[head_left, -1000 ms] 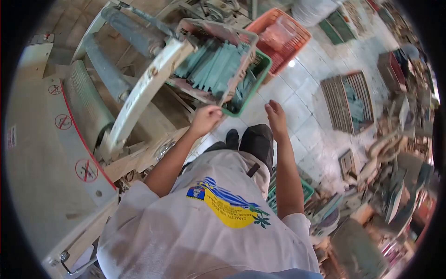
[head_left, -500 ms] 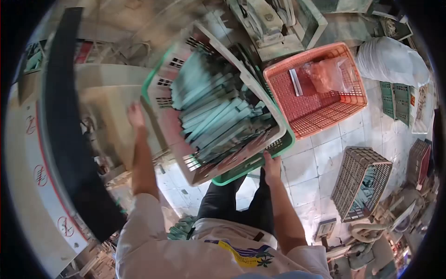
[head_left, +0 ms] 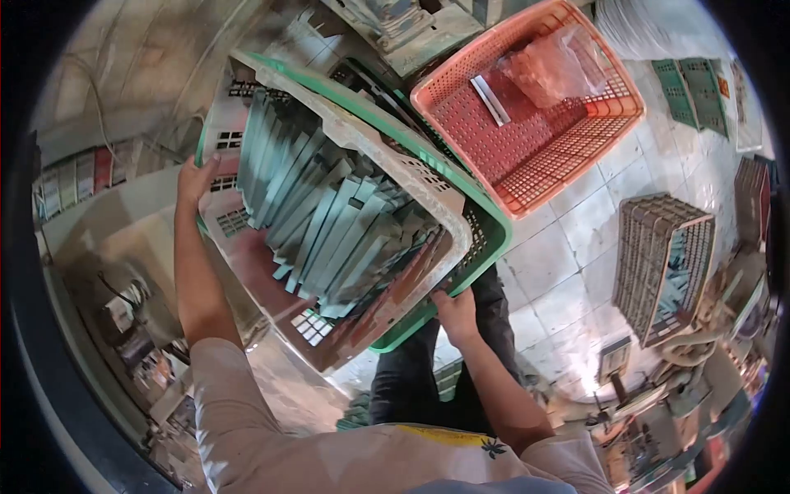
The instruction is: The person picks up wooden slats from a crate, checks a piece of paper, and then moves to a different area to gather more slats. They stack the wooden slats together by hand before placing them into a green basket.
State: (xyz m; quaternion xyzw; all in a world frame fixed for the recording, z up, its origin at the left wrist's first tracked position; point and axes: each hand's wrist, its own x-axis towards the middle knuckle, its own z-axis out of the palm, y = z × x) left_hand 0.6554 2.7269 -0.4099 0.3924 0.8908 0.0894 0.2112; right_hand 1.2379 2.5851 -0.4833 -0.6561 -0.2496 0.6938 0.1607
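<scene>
Where the view bends at far left, I see a clutter of small things [head_left: 144, 362], too blurred for me to name. Next comes my left hand [head_left: 197, 177], closed on the rim of a green crate [head_left: 494, 226] at its left end, the fingers partly hidden from me. Set in or on that green crate, I cannot tell how deep, is a pale crate [head_left: 362, 128], tilted across my view, scuffed along its rim and reddish inside. It holds many grey-green strips [head_left: 329, 222], lying side by side in a loose, slanting pile. Below the two crates I have dark trouser legs [head_left: 403, 379], and beside them my right hand [head_left: 457, 314] grips the near rim of the green crate, its other fingertips out of my sight. Farther right, an orange basket [head_left: 453, 107] stands close by the green crate, with a white strip [head_left: 490, 100] on its red bottom and a clear plastic bag [head_left: 555, 70] near that. Past the floor tiles [head_left: 535, 272] I make out a brown crate [head_left: 634, 263] with pale pieces [head_left: 675, 272] in it, and at the right edge a dull red crate [head_left: 750, 198]
</scene>
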